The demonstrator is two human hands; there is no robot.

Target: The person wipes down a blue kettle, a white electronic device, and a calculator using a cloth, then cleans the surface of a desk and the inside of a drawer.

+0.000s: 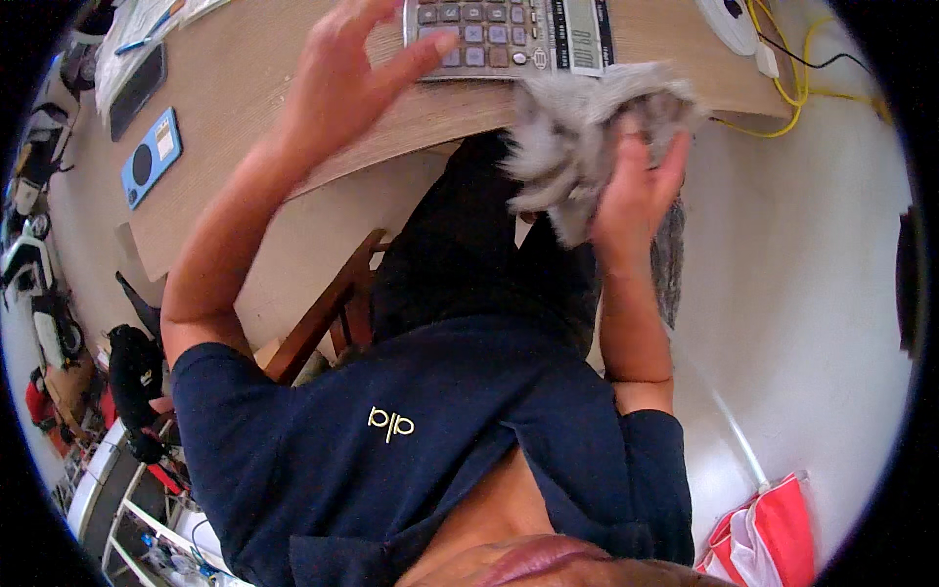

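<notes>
Head view, watching remotely: I've got the right hand (638,186) gripping a bunched grey cloth (559,132), blurred, across the near edge of the desk (240,73), by the lower right corner of the calculator (476,37). Left hand (344,73) spread wide, holding nothing I can see, thumb over the keys; contact, can't tell. Blue phone (153,157) lies left.
</notes>
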